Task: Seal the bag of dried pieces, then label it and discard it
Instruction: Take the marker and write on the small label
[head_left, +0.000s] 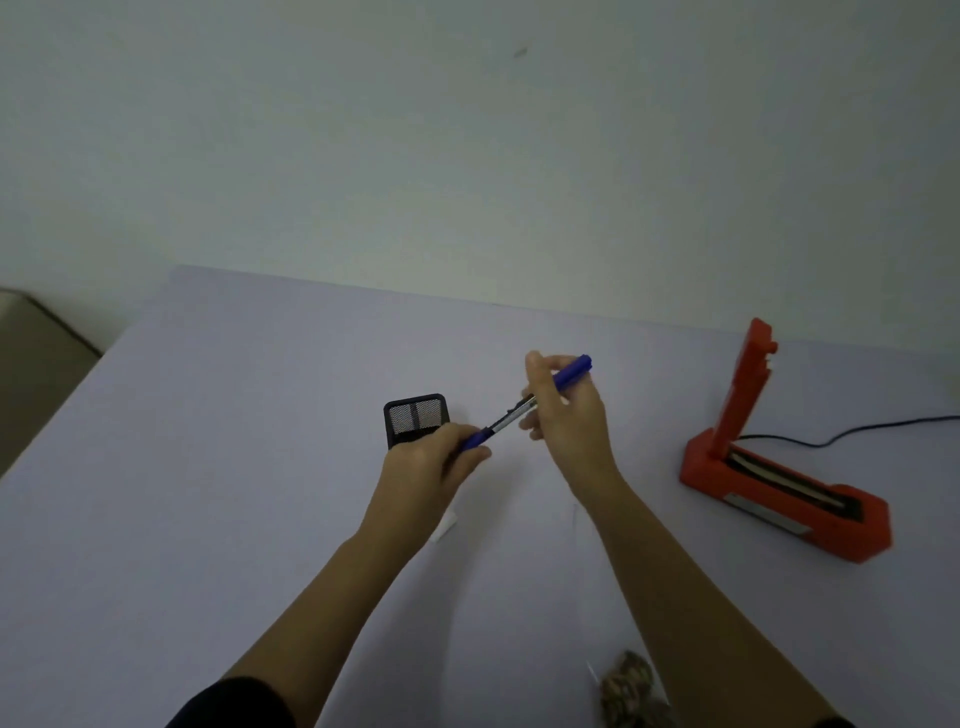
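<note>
A blue marker pen (511, 415) is held in the air above the table between both hands. My left hand (431, 457) grips its lower blue end, which looks like the cap. My right hand (563, 410) pinches the upper blue barrel. The bag of dried pieces (631, 693), clear with brown bits inside, lies at the bottom edge of the view, partly behind my right forearm. A small white label (444, 527) peeks out from under my left wrist.
An orange heat sealer (779, 483) stands at the right with its lid raised and a black cable (852, 431) running right. A black mesh pen holder (415, 418) sits behind my left hand. The pale table (234, 467) ends at a wall.
</note>
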